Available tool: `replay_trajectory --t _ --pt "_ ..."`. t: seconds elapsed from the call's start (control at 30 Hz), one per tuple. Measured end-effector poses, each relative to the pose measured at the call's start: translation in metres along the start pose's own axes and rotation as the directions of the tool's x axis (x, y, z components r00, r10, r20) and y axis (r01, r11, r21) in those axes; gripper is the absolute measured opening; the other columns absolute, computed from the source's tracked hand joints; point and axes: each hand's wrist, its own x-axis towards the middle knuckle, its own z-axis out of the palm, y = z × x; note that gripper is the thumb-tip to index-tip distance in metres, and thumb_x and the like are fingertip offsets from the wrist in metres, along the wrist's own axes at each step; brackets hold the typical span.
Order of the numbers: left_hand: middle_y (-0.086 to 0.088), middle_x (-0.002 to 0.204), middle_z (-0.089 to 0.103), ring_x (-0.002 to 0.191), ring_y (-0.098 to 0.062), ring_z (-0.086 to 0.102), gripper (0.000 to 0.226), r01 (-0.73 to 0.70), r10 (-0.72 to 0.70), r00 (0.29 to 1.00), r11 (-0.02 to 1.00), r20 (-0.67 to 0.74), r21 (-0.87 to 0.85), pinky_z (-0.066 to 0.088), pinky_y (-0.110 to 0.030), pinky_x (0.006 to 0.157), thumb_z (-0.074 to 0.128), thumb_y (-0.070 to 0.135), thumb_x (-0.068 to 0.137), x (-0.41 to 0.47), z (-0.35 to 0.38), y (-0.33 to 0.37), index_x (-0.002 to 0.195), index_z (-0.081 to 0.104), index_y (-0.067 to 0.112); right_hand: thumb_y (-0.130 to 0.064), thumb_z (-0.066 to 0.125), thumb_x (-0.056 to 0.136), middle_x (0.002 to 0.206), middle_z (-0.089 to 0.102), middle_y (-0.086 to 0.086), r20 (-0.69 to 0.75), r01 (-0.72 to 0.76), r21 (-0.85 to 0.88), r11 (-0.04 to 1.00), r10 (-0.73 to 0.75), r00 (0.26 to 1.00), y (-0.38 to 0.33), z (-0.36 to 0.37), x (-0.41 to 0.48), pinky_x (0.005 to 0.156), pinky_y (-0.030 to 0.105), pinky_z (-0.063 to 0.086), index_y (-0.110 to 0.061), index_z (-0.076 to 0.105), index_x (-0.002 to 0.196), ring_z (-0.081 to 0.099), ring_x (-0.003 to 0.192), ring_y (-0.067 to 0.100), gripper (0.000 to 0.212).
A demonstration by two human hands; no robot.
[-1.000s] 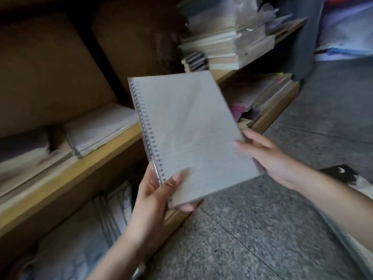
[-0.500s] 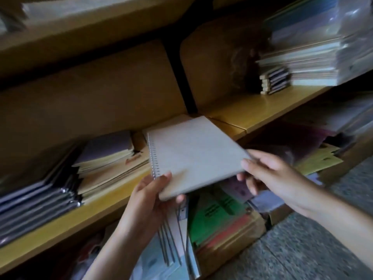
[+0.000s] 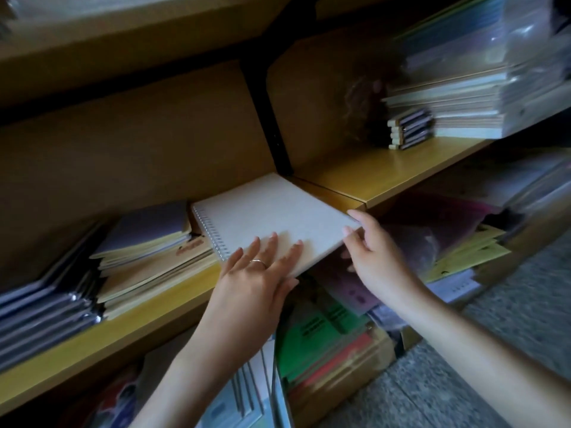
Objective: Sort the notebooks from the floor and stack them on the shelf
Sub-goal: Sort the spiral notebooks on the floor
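Spiral notebook on the shelf, near end overhanging its front edge, long axis pointing toward the back panel (spiral leftward). Left hand lies flat on top, fingers spread; right hand pinches the near right corner.

Tucked beneath the corner of the spiral notebook, dim in shadow: lower fingers of the right hand, grip there hard to make out. Just left of the left hand, lettering on a tan cover, too smeared to read. Farther left, dark stack cut by the frame edge. Below both hands, green cover with unreadable print. Up and right of the right hand, wrapped pile, blurred and clipped at the edge.
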Motion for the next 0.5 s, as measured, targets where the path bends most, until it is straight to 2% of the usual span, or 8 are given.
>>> replay_trajectory --t 0.03,0.07,0.13,0.27,0.33,0.4,0.43,0.5 --pt "-0.013 0.139 0.049 0.127 -0.035 0.048 0.055 -0.002 0.001 1.0 0.999 0.018 0.05 0.039 -0.052 0.104 0.023 0.043 0.09 0.003 0.002 0.001 0.14 0.041 0.029 -0.032 0.039 0.099 0.143 0.043 -0.002 0.049 0.002 -0.036 0.999 -0.001 0.999 0.003 0.0 0.0 0.1 0.035 0.045 -0.026 0.02 0.148 0.05 0.122 0.013 0.053" --pt "-0.016 0.133 0.055 0.119 -0.038 0.054 0.054 0.001 -0.001 1.0 0.996 0.004 0.089 0.045 -0.054 0.097 0.026 0.039 0.09 0.006 0.004 0.001 0.138 0.046 0.025 -0.034 0.038 0.099 0.154 0.024 -0.007 0.09 0.016 -0.061 0.998 -0.011 0.996 0.004 0.0 -0.001 0.108 0.029 0.034 -0.028 0.01 0.15 0.036 0.135 0.011 0.058" --pt "-0.017 0.126 0.06 0.112 -0.039 0.06 0.051 0.011 -0.003 0.998 0.994 -0.07 0.11 0.05 -0.054 0.09 0.029 0.036 0.091 0.012 0.004 0.002 0.135 0.05 0.022 -0.036 0.041 0.098 0.156 0.006 -0.016 0.118 0.11 -0.167 0.98 -0.091 0.989 0.005 0.0 -0.005 0.101 0.018 0.025 -0.032 -0.001 0.149 0.02 0.14 0.005 0.067" --pt "-0.004 0.126 0.062 0.108 -0.025 0.064 0.035 0.02 -0.023 0.973 1.0 -0.23 -0.018 0.052 -0.039 0.088 0.049 0.023 0.096 0.029 -0.008 -0.011 0.129 0.057 0.026 -0.033 0.051 0.094 0.155 -0.004 -0.021 0.215 0.341 -0.395 0.853 -0.275 0.937 0.012 -0.005 -0.002 0.091 0.014 0.039 -0.035 -0.009 0.148 0.02 0.136 -0.004 0.081" --pt "0.005 0.127 0.061 0.11 -0.017 0.062 0.034 0.063 -0.071 0.965 0.997 -0.251 -0.037 0.049 -0.03 0.09 0.049 0.022 0.096 0.038 -0.006 -0.025 0.128 0.057 0.031 -0.029 0.052 0.094 0.154 -0.004 -0.024 0.343 0.352 -0.364 0.862 -0.227 0.911 0.014 -0.005 0.005 0.099 0.017 0.033 -0.04 -0.012 0.146 0.011 0.133 -0.009 0.084" --pt "0.005 0.124 0.063 0.108 -0.017 0.063 0.033 0.119 -0.127 0.953 0.992 -0.274 -0.046 0.049 -0.029 0.087 0.05 0.023 0.095 0.045 0.002 -0.039 0.126 0.06 0.029 -0.027 0.053 0.094 0.153 0.002 -0.025 0.452 0.312 -0.293 0.904 -0.157 0.878 0.015 -0.004 0.01 0.109 0.025 0.023 -0.047 -0.007 0.145 0.008 0.138 -0.004 0.081" --pt "0.003 0.123 0.064 0.107 -0.019 0.064 0.032 0.145 -0.156 0.946 0.988 -0.285 -0.061 0.05 -0.03 0.087 0.052 0.021 0.094 0.047 0.004 -0.043 0.124 0.062 0.027 -0.026 0.053 0.094 0.152 0.002 -0.026 0.488 0.348 -0.316 0.883 -0.163 0.858 0.014 -0.003 0.013 0.112 0.028 0.022 -0.047 -0.003 0.145 0.009 0.14 -0.001 0.079" --pt "0.0 0.122 0.064 0.109 -0.022 0.063 0.031 0.175 -0.193 0.935 0.981 -0.298 -0.087 0.049 -0.032 0.09 0.056 0.02 0.092 0.05 0.008 -0.048 0.121 0.064 0.024 -0.025 0.052 0.094 0.152 0.001 -0.028 0.498 0.421 -0.422 0.803 -0.184 0.848 0.014 -0.001 0.021 0.104 0.026 0.038 -0.044 0.007 0.147 0.028 0.132 -0.005 0.072"
